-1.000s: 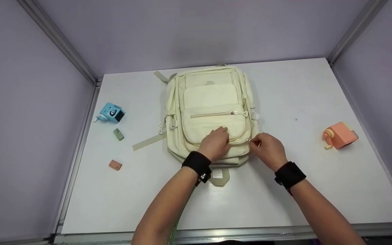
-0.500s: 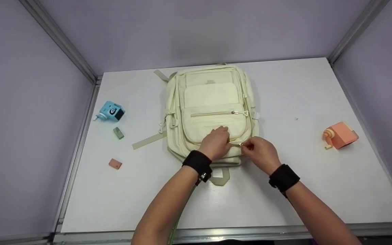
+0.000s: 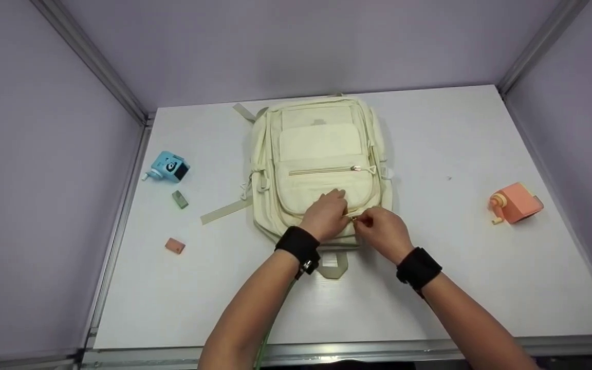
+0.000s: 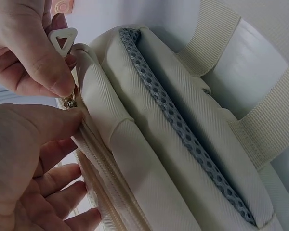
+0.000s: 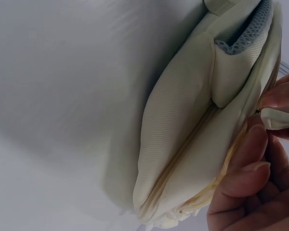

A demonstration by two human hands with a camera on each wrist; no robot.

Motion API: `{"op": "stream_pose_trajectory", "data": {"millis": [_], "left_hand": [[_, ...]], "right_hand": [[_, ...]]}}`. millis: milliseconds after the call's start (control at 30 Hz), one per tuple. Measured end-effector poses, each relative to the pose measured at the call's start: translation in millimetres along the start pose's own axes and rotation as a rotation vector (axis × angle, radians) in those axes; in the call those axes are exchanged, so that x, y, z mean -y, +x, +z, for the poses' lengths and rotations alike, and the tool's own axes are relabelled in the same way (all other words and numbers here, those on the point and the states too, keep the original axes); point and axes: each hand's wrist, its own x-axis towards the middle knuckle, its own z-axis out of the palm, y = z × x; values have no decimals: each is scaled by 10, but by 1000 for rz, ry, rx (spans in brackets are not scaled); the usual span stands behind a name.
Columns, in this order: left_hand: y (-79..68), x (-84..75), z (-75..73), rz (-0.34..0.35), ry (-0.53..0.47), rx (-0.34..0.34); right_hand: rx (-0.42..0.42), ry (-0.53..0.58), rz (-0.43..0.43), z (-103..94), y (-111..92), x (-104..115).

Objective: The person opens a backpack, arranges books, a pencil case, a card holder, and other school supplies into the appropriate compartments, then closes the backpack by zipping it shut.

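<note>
- Left wrist view gives you what the head view mostly hides: white triangular pull pinched in your right grip, slider right beside your left thumb.
- Your left grip is narrow, holding the pocket edge of the backpack at the zipper.
- Both wrist views show grey mesh edging; head view doesn't. Right wrist view adds a second zipper along the bag.
- Versus a second ago: your right grip and the slider shift from the pocket's right corner to just beside your left grip; left grip and backpack stay put.
- Backpack lies mid-counter, front up. Your left grip blocks part of the lower pocket in head view.
- Around: blue crank box, green block, reddish block on your left; orange crank box on your right.
</note>
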Motion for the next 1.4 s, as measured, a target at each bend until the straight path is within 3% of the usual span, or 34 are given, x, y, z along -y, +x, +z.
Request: {"op": "stream_pose_trajectory", "data": {"millis": [333, 700, 1067, 1400], "left_hand": [[-159, 200, -61, 82, 10, 36], [-450, 444, -48, 134, 114, -56], [-496, 512, 14, 139, 188, -101], [-500, 500, 18, 99, 173, -38]], "right_hand": [[-34, -24, -3, 16, -24, -51], [-49, 25, 17, -21, -92, -52], [-40, 89, 63, -30, -113, -55], [-31, 141, 104, -7, -114, -23]]}}
